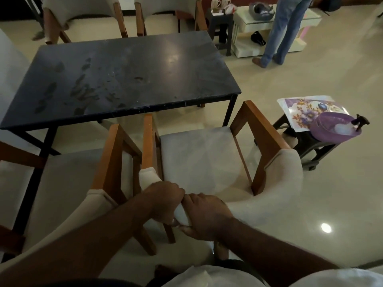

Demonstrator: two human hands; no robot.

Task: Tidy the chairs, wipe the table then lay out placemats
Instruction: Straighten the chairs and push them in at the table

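Note:
A wooden chair [199, 160] with a pale cushioned seat and curved padded back stands just in front of me, facing the dark table [128, 79]. My left hand [163, 197] and my right hand [205, 214] both grip the top of its backrest, side by side. The tabletop shows smudges and streaks on its left half. Floral placemats [300, 108] lie on a small black stool [310, 146] at the right, with a purple basin [335, 125] holding a spray bottle [360, 120] on top of them.
A second chair [68, 183] stands close to the left of the one I hold. Two more chairs [87, 15] sit on the table's far side. A person in jeans [279, 32] stands at the back right by a white side table [269, 23].

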